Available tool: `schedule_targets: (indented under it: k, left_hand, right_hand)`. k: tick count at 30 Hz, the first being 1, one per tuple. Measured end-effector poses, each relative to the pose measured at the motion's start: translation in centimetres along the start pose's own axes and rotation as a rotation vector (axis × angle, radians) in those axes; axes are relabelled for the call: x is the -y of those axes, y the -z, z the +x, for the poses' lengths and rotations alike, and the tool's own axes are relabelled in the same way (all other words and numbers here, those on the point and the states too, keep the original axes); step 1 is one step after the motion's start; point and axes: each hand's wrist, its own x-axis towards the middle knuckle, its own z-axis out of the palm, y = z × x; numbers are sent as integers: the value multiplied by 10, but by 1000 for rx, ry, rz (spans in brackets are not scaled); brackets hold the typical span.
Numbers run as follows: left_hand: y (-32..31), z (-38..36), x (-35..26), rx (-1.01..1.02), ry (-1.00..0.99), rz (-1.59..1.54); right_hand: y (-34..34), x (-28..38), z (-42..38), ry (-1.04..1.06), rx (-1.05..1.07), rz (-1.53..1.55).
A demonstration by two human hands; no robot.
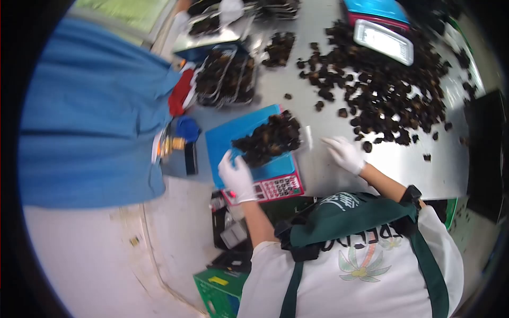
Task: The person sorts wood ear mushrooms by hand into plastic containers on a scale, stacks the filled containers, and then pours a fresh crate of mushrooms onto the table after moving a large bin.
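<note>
My left hand (236, 175), in a white glove, is at the left edge of a heap of dark brown pieces (270, 139). Its fingers are curled near the heap; whether they grip anything is too blurred to tell. The heap lies over the blue top of a pink scale (216, 139), whose keypad faces me. To the right, my right hand (345, 153), also gloved, hovers over the metal table with its fingers stretched out and nothing in them. Many loose dark pieces (392, 106) lie spread beyond it.
A clear tray (383, 42) rests on the loose pieces by a blue-topped object (377, 11). Filled trays (225, 77) stand at the upper left, near a co-worker's gloved hand (231, 10). A blue cloth (95, 116) spans the left; a black box (486, 153) stands right.
</note>
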Motion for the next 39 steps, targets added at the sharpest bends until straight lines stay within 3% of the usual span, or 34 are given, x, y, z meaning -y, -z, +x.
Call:
schedule_targets:
  k: [1, 3, 5, 7, 8, 10, 12, 15, 16, 19, 22, 25, 27, 29, 32, 34, 37, 38, 39]
  left_hand:
    - [3, -9, -35, -16, 45, -263]
    - [-11, -34, -67, 62, -119, -371]
    - [-26, -63, -98, 301, -214, -552]
    - [-65, -99, -102, 592, -331, -587]
    - [-80, -114, -110, 640, -385, -598]
    - [-113, -153, -118, 722, -420, -688]
    - [-119, -171, -127, 929, -500, -641]
    - [-122, -181, -133, 1173, -571, -561]
    - [-123, -181, -135, 1247, -591, -533]
    - [-111, -168, -147, 1269, -572, -502]
    - [-112, -163, -150, 1241, -504, -542]
    - [-119, -157, -148, 1178, -423, -551]
    - [-122, -151, -145, 1146, -379, -548]
    - [-127, -140, -150, 1136, -343, -534]
    - [-139, -129, -151, 1135, -341, -527]
    - [-145, -124, -150, 1161, -354, -483]
    - [-156, -115, -151, 1126, -356, -487]
    - [-157, -114, -152, 1105, -354, -502]
    - [-158, -111, -154, 1096, -333, -514]
  right_hand:
    - [7, -3, -21, 16, 71, -157]
    - [15, -21, -71, 241, 170, -330]
    - [39, -20, -105, 339, 298, -408]
    - [56, -22, -131, 182, 374, -432]
    - [61, -28, -144, 137, 411, -509]
    - [57, -36, -152, 186, 411, -544]
    - [53, -46, -147, 241, 465, -493]
    - [41, -84, -109, 222, 411, -711]
    - [48, -80, -81, 186, 286, -762]
    - [74, -101, -17, 66, -45, -829]
    - [96, -128, 13, -20, -177, -814]
    - [124, -146, 28, -163, -458, -818]
    - [152, -159, 39, -104, -522, -811]
    - [181, -169, 57, -5, -557, -761]
    - [206, -209, 84, -30, -520, -816]
    - [215, -240, 91, -92, -392, -891]
    - [235, -229, 109, -412, -180, -892]
    - [239, -232, 111, -373, -322, -858]
    - [243, -238, 114, -318, -330, -801]
